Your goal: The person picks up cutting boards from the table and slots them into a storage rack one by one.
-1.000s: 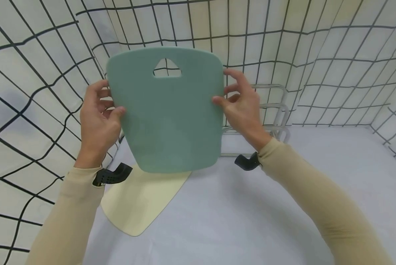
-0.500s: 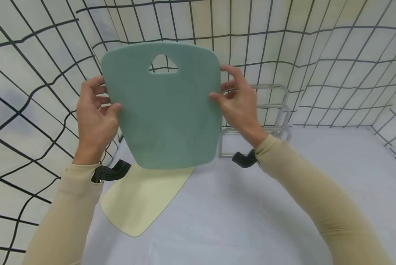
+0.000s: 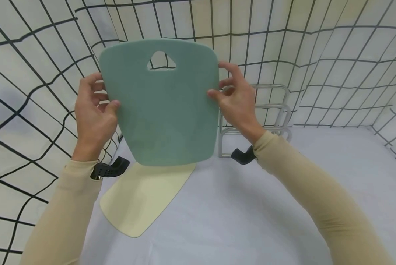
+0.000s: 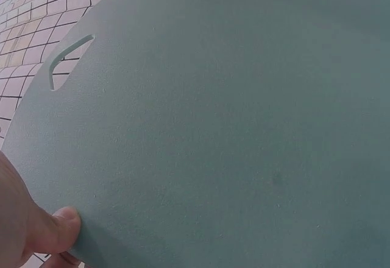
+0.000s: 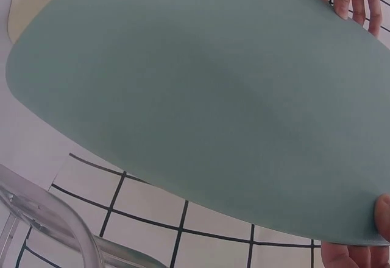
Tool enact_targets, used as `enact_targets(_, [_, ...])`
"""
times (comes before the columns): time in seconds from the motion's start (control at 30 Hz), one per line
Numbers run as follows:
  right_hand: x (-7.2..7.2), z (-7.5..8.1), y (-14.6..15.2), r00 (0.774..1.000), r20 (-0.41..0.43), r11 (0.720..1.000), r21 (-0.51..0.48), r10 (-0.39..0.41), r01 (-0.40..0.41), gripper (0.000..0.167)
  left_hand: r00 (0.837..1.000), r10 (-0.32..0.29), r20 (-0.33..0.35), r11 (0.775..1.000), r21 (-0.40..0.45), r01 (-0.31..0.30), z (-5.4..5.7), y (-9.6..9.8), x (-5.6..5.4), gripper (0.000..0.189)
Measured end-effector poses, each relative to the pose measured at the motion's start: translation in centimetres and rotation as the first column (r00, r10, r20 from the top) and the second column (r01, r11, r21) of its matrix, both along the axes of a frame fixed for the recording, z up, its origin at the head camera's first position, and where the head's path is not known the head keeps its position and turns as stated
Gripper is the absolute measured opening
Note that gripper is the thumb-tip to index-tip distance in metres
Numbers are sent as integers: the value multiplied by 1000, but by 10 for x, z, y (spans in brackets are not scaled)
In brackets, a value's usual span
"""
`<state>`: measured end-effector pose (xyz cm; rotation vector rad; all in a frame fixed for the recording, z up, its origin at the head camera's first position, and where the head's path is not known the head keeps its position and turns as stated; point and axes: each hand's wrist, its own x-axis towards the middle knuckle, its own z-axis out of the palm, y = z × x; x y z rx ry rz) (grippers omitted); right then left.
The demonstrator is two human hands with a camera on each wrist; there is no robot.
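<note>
A green cutting board (image 3: 164, 114) with a rounded triangular handle hole near its top is held up in front of me, clear of the white surface. My left hand (image 3: 96, 114) grips its left edge, thumb on the near face and fingers behind. On the opposite edge my right hand (image 3: 239, 101) pinches the board between thumb and fingers. In the left wrist view the board (image 4: 213, 116) fills most of the picture, with the left thumb (image 4: 64, 228) on its face. The right wrist view shows the right thumb (image 5: 382, 216) at the board's edge.
A pale yellow board (image 3: 148, 198) lies flat on the white surface (image 3: 251, 221), partly behind the green one. A clear rack (image 3: 277, 106) stands behind my right hand. Black grid lines cross the white walls (image 3: 333, 73) at the back and left.
Both hands have raised the green cutting board slightly and shifted it a little to the left. More of the yellow board and the rack shows now. The grips look the same.
</note>
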<state>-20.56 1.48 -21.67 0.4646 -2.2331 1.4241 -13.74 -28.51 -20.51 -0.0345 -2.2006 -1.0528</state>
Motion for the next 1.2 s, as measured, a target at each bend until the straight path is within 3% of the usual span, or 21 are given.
enact_targets(0.53, [-9,3,-3,1000,4,999,-31,26,-26,61,1000,26,16,1000,6,-26,5,-3,-6,61])
enact_targets(1.2, [-20,6,-10,999,-23,999,-32,30,-31,62,1000,17,-20,999,50,-16,6,-5,-17,63])
